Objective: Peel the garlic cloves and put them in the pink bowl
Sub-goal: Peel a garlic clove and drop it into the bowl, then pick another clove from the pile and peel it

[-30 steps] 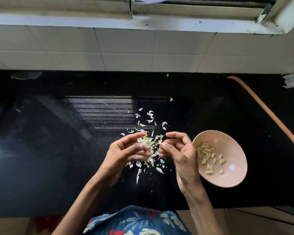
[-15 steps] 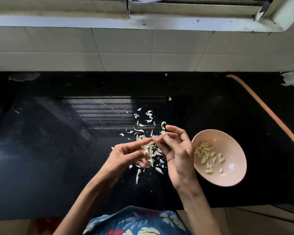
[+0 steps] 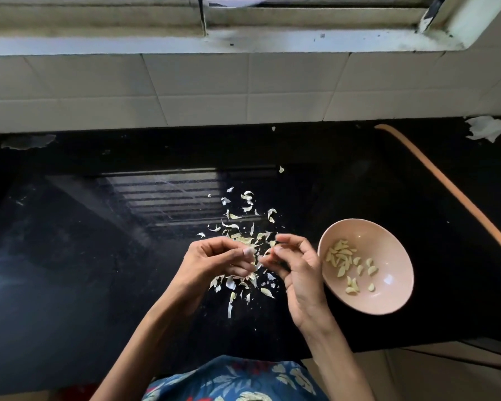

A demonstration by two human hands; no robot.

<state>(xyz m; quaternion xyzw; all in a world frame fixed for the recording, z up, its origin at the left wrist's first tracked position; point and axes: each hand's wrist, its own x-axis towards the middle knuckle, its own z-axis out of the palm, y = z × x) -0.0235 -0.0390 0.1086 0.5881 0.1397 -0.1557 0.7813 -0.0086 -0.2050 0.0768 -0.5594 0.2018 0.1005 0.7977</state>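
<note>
- A glossy black countertop (image 3: 70, 256) runs under a white tiled wall (image 3: 185, 91), and an orange hose (image 3: 451, 192) crosses its right side.
- Loose garlic skins (image 3: 243, 218) lie scattered mid-counter.
- The left hand (image 3: 214, 263) hovers over the skins, fingers curled, thumb and fingertips pinching a small pale piece (image 3: 258, 258).
- The right hand (image 3: 301, 273), fingers also curled, pinches the same piece from the other side. I can't tell whether it is clove or skin.
- The pink bowl (image 3: 388, 256) sits just beside the right hand, with peeled cloves (image 3: 340, 257) inside.
</note>
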